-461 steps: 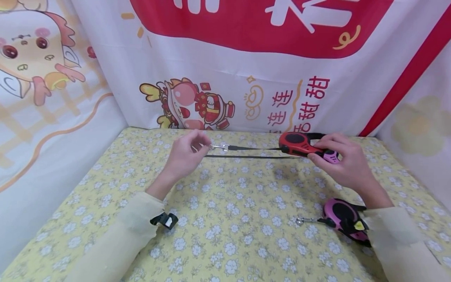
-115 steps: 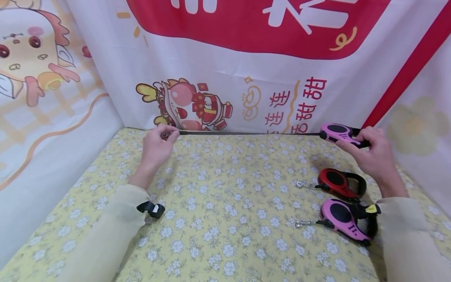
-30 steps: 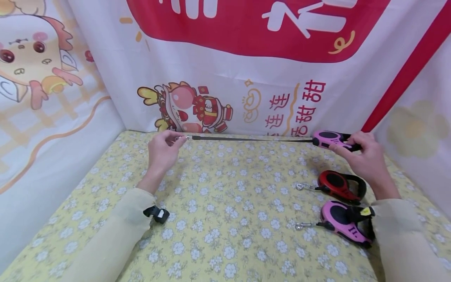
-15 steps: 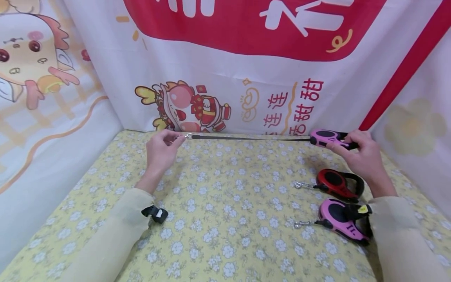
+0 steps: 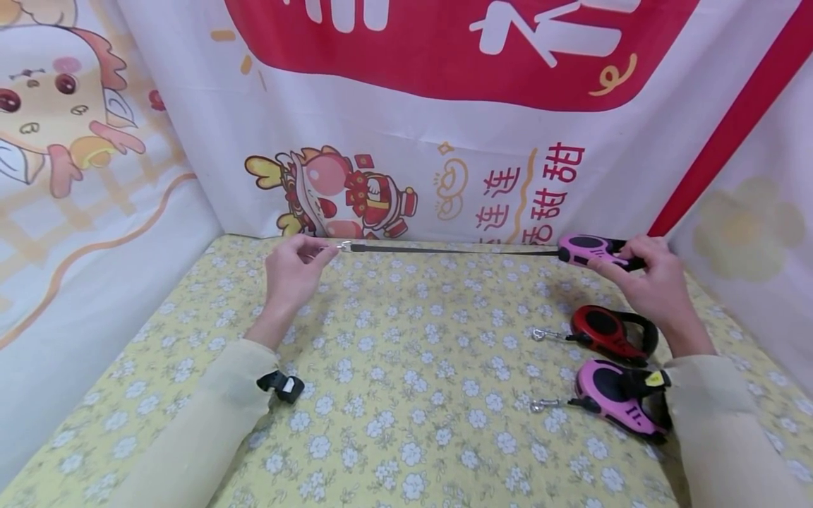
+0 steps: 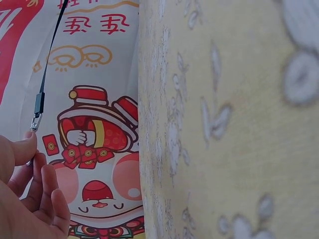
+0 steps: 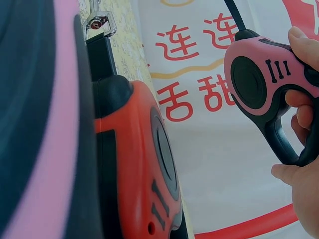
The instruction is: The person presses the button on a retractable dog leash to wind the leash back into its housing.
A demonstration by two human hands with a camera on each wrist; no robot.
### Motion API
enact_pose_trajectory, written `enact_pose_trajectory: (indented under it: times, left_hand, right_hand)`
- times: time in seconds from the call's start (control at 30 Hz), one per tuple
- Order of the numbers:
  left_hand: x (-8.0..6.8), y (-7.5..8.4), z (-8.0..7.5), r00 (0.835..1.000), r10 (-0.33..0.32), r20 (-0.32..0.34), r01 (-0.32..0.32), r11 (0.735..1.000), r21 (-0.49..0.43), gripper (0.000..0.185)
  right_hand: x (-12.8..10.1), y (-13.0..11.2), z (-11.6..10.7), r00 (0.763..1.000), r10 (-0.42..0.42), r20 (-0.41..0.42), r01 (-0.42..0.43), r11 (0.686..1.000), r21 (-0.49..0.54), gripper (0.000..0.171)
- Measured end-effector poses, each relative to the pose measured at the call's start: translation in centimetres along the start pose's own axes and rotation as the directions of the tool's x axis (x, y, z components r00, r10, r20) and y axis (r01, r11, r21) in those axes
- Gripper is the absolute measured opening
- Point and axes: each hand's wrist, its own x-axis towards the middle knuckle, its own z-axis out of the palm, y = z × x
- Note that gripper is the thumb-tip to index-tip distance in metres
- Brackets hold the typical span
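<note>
Your right hand (image 5: 654, 286) has its grip curled round the handle of the pink leash reel (image 5: 587, 249), held above the desk (image 5: 406, 395), with its black cord (image 5: 451, 250) stretched taut across to your left hand (image 5: 291, 271), whose fingertips pinch the metal clip (image 5: 339, 246). Just below your right grip lie a red reel (image 5: 603, 330) and, nearer you, a second pink reel (image 5: 612, 395).

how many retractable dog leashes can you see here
3. A pink leash is gripped in the right hand, its cord pulled out to the left hand. A red leash and a second pink leash lie on the flowered cloth. None seems hidden.
</note>
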Motion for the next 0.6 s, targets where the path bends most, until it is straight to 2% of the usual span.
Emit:
enact_pose_trajectory:
  times: [0.6]
  left_hand:
    - [-0.20, 0.26, 0.18, 0.999, 0.028, 0.021, -0.028, 1.000, -0.011, 0.034]
  right_hand:
    - [0.04, 0.18, 0.30, 0.998, -0.057, -0.011, 0.057, 0.998, 0.011, 0.038]
